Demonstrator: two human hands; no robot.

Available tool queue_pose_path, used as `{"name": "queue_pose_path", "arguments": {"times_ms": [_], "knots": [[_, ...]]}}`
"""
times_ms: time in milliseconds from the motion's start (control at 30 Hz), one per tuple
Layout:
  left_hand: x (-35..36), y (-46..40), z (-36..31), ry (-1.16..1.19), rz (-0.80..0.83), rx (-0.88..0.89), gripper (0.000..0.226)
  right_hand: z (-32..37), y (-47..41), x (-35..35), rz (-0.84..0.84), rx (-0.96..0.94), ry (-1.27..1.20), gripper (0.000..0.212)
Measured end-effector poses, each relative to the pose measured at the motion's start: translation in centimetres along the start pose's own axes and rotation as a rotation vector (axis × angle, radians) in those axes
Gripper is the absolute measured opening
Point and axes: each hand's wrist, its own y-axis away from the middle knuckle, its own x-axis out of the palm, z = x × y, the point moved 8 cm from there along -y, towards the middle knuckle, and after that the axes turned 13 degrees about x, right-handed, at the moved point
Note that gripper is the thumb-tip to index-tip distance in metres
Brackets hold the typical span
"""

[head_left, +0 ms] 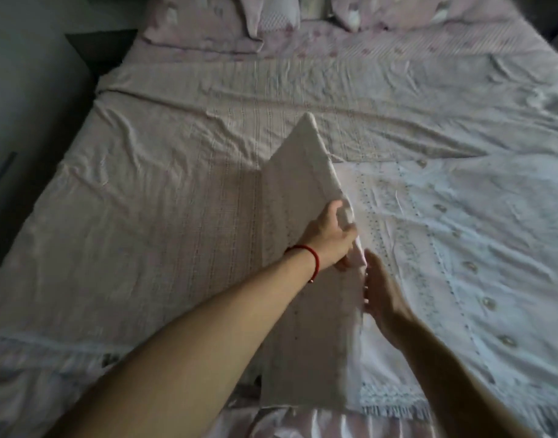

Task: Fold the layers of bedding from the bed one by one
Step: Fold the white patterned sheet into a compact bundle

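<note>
Mid-bed, we hold the folded cover point(299, 248) upright, long axis running away from us: our left hand point(329, 240) pinches its top edge, our right hand point(382, 298), fingers spread, steadies the nearer side.

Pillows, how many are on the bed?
2. One pillow lies at the head of the bed on the left, another pillow on the right. The picture's top edge may hide more.
</note>
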Motion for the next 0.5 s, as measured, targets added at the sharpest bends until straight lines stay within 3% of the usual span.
{"name": "queue_pose_path", "arguments": {"times_ms": [100,200,267,333,433,500], "knots": [[4.5,0.9,3.0,-0.207,0.088,-0.067,0.041,-4.1,-0.8,-5.0,-0.184,0.154,0.104,0.048],[4.6,4.7,8.8,-0.640,0.069,-0.117,0.038,-8.9,-1.4,-7.3,-0.183,0.233,0.331,0.041],[3.1,7.4,12.4,-0.741,-0.007,-0.157,0.044,-10.4,-0.9,-6.7,-0.156,0.216,0.484,0.033],[1.8,9.5,15.0,-0.729,-0.094,-0.206,0.056,-11.3,-0.5,-6.3,-0.148,0.196,0.555,0.026],[0.5,11.3,17.9,-0.392,-0.265,-0.341,0.072,-11.6,0.4,-7.2,-0.301,0.097,0.545,0.030],[0.2,11.2,19.3,-0.243,-0.306,-0.393,0.074,-11.9,0.7,-6.5,-0.294,0.097,0.625,0.027]]}}
